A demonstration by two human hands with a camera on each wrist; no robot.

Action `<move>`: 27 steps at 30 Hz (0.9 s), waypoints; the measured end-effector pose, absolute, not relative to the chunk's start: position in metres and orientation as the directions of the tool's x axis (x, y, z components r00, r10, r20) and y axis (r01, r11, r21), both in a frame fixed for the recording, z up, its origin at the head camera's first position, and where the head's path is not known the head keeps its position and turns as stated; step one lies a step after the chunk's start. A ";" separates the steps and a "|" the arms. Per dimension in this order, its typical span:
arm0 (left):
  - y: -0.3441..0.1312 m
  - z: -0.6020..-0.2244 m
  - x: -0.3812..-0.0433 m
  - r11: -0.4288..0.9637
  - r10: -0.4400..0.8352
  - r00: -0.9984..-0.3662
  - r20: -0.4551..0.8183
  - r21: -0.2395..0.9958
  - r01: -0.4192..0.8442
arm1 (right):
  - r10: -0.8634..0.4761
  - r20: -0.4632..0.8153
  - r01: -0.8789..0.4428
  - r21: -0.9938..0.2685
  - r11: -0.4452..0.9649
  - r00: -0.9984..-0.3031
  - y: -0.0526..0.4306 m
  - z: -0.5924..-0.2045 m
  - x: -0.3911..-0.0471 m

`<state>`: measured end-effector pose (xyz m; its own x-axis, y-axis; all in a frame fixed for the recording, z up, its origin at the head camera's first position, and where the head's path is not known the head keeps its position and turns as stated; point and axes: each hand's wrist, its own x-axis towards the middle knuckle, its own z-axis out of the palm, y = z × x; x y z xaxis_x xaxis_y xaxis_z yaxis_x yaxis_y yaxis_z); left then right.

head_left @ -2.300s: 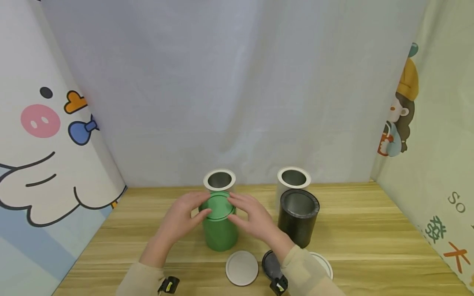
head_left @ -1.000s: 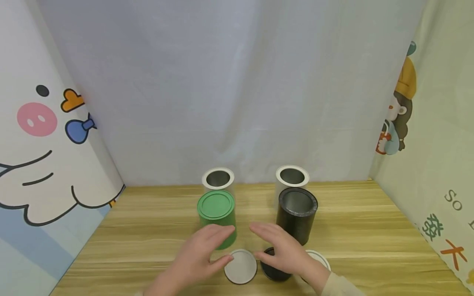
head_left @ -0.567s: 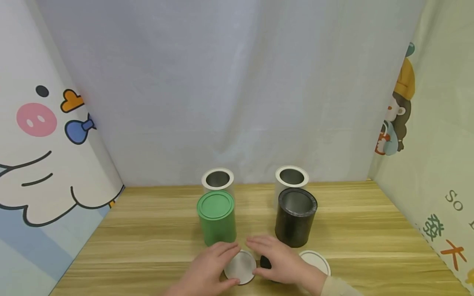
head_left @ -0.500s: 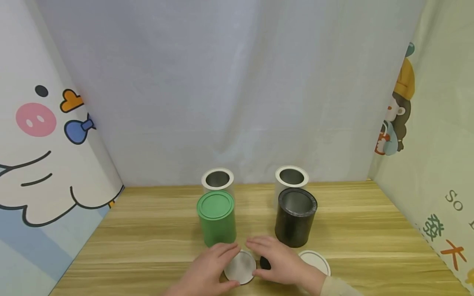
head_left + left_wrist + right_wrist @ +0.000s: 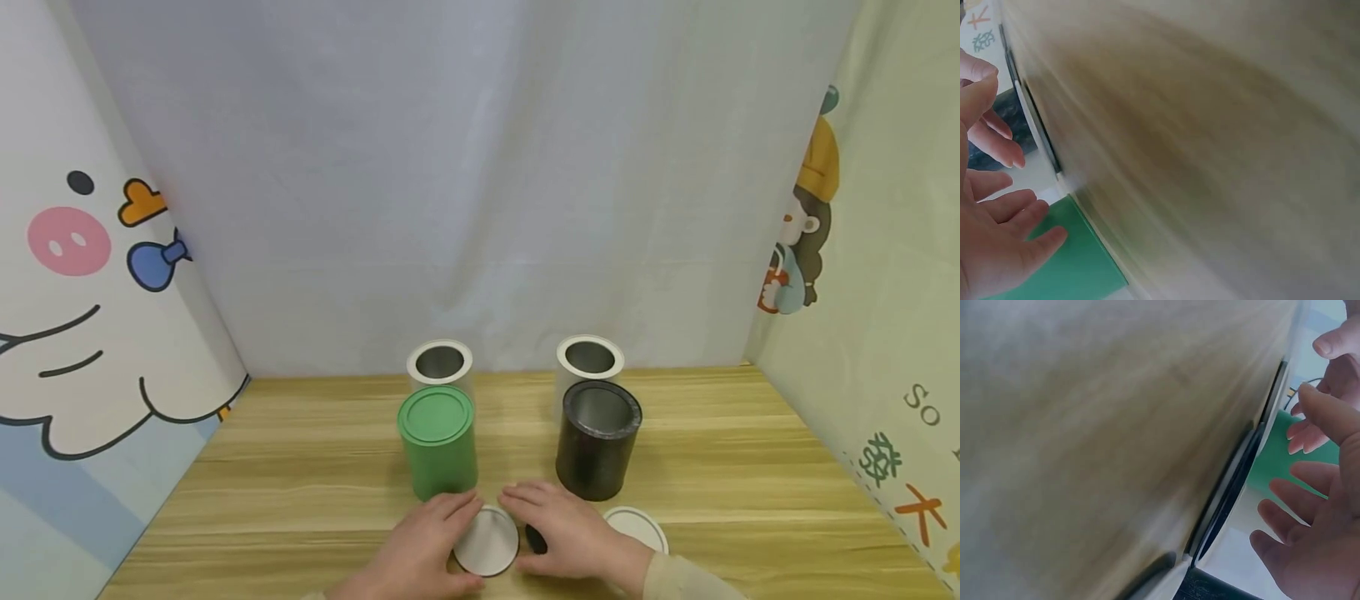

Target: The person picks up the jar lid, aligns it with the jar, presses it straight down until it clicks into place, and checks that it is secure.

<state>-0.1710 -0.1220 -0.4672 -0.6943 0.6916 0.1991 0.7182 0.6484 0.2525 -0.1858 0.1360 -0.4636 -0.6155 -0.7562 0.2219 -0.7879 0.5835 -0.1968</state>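
My left hand point(image 5: 423, 546) and right hand point(image 5: 566, 529) flank a flat, round, pale lid point(image 5: 487, 542) on the table, fingers relaxed and thumbs spread from them. Left fingertips are right at its edge; the right fingertips are by its other side. In both wrist views nothing sits between the fingers. A black lid point(image 5: 535, 539) lies mostly hidden under the right hand. Another white lid point(image 5: 636, 529) lies to its right, partly behind the wrist. Behind the left hand stands a green canister point(image 5: 444, 458) with its green lid on. Behind the right stands an open black canister point(image 5: 598, 454).
Two white canisters with open tops stand at the back: the left one point(image 5: 461, 382) behind the green canister, the right one point(image 5: 562, 390) behind the black. A pale curtain point(image 5: 480, 183) hangs behind the wood-grain table point(image 5: 300, 467). Printed cloths flank both sides.
Both hands have left the green canister's lid and come down toward me, to either side of the pale lid. Over the last half second they have barely moved. The canisters stay put.
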 end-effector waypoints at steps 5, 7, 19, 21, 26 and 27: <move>-0.123 -0.471 -0.173 0.654 0.687 -0.702 0.188 0.263 0.710 | -0.768 0.176 -0.787 -0.178 0.590 -0.616 0.134 -0.466 -0.185; -0.123 -0.471 -0.173 0.654 0.686 -0.705 0.180 0.271 0.706 | -0.772 0.139 -0.782 -0.194 0.593 -0.620 0.133 -0.466 -0.185; -0.125 -0.476 -0.176 0.681 0.673 -0.728 0.133 0.274 0.679 | -0.779 0.088 -0.772 -0.240 0.589 -0.621 0.132 -0.472 -0.188; -0.125 -0.476 -0.176 0.681 0.672 -0.730 0.124 0.284 0.675 | -0.779 0.086 -0.771 -0.248 0.587 -0.621 0.132 -0.473 -0.188; -0.125 -0.478 -0.178 0.682 0.671 -0.733 0.115 0.292 0.670 | -0.780 0.113 -0.779 -0.235 0.581 -0.616 0.131 -0.475 -0.190; -0.125 -0.478 -0.178 0.683 0.670 -0.733 0.117 0.291 0.670 | -0.779 0.117 -0.779 -0.234 0.581 -0.616 0.131 -0.475 -0.190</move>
<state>-0.1780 -0.1246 -0.4781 -0.7332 0.6699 0.1170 0.6703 0.6829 0.2906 -0.1901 0.1306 -0.4752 -0.6162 -0.7788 0.1173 -0.7793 0.5814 -0.2338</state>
